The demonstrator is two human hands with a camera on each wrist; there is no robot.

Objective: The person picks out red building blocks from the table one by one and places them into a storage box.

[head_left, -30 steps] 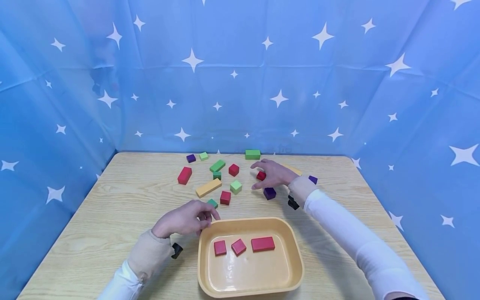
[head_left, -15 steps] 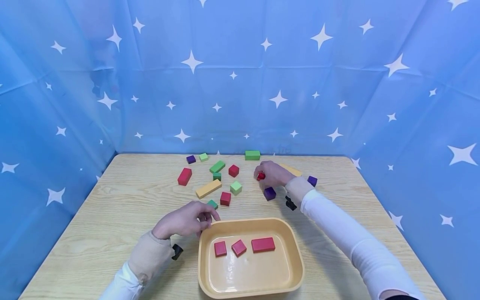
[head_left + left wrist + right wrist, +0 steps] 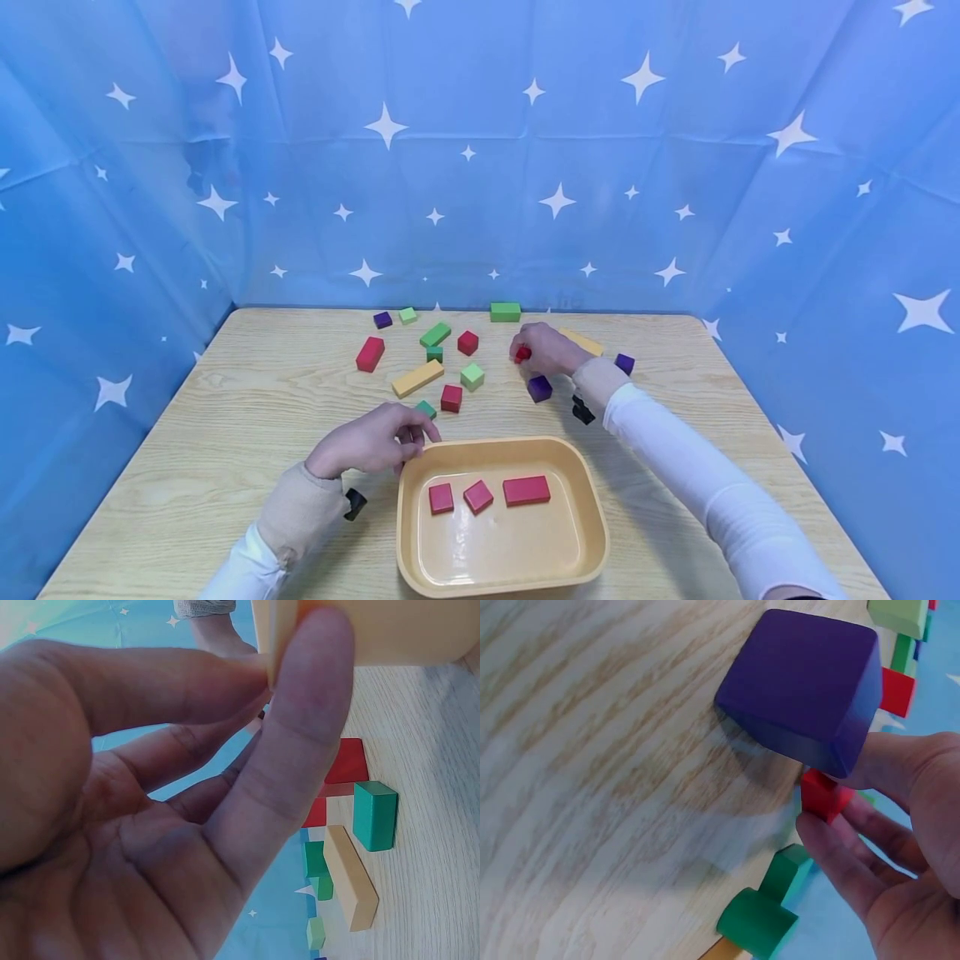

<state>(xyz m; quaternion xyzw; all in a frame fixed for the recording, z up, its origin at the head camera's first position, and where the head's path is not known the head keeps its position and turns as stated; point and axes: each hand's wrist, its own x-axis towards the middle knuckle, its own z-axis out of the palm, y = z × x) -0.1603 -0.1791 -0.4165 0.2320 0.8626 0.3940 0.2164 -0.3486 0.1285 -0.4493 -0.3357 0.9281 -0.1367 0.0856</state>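
Note:
My left hand pinches the back left corner of a tan plastic tray; in the left wrist view, thumb and index finger meet over its rim. Three red blocks lie in the tray, the longest a rectangular block. Farther back on the right, my right hand grips a small red block between thumb and fingertips. Just in front of that hand, a dark purple cube sits on the table. The held block is partly hidden by the fingers.
Several loose blocks lie across the wooden table, among them a red block, a yellow block and a light green cube. Near the right wrist lies another purple block. A blue star-patterned curtain encloses the table.
The fingers of my right hand, spread around the small red block a second ago, have closed on it. My left hand has stayed at the tray's rim.

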